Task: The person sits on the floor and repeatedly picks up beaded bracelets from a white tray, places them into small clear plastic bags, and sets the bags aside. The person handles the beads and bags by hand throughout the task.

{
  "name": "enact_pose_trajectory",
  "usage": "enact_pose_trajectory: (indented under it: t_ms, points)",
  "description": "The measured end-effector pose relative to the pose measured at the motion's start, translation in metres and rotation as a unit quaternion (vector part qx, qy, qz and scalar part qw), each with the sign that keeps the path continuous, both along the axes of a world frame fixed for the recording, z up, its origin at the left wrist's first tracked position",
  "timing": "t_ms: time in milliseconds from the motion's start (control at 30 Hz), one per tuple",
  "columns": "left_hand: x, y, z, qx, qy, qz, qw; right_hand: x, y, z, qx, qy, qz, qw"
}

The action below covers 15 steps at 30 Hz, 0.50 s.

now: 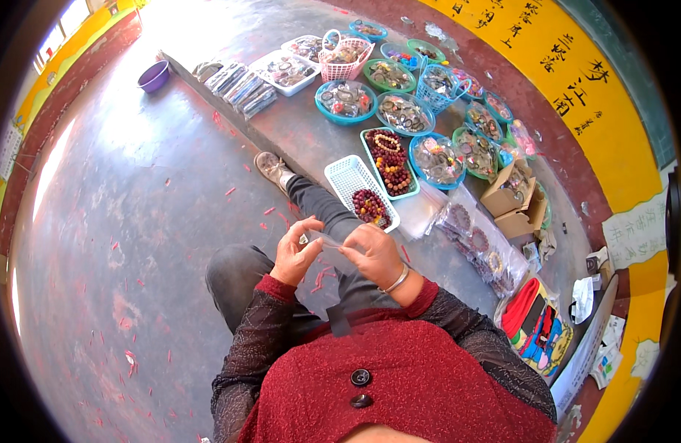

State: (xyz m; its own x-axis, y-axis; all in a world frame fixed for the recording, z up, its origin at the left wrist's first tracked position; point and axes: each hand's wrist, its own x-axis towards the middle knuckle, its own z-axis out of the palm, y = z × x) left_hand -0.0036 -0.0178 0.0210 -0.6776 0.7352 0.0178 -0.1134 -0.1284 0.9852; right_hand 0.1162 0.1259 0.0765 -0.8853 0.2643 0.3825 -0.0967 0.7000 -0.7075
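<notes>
In front of my lap, my left hand and my right hand pinch a small, thin, see-through piece that looks like clear plastic, stretched between thumbs and fingers. Its exact kind is too small to make out. Just beyond my hands, a white plastic basket holds dark red and amber bead bracelets. Beside it, a green-rimmed tray is filled with more dark red bead strings. Clear plastic bags lie flat to the right of the white basket.
Several round basins of packaged trinkets crowd the raised step, with a pink basket among them. Bagged bracelets and a cardboard box lie right. A purple basin stands far left. Red scraps litter the floor.
</notes>
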Motion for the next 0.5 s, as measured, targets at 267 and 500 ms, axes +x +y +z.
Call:
enact_pose_trajectory:
  t_ms: [267,500]
  points:
    - [-0.004,-0.001,-0.018,-0.005,-0.030,-0.057,0.998,-0.001,-0.004,-0.009,0.177,0.047,0.041,0.982]
    - [-0.002,0.000,-0.021,-0.080,0.013,-0.057,0.995,-0.004,0.003,-0.011,0.198,0.035,0.054,0.978]
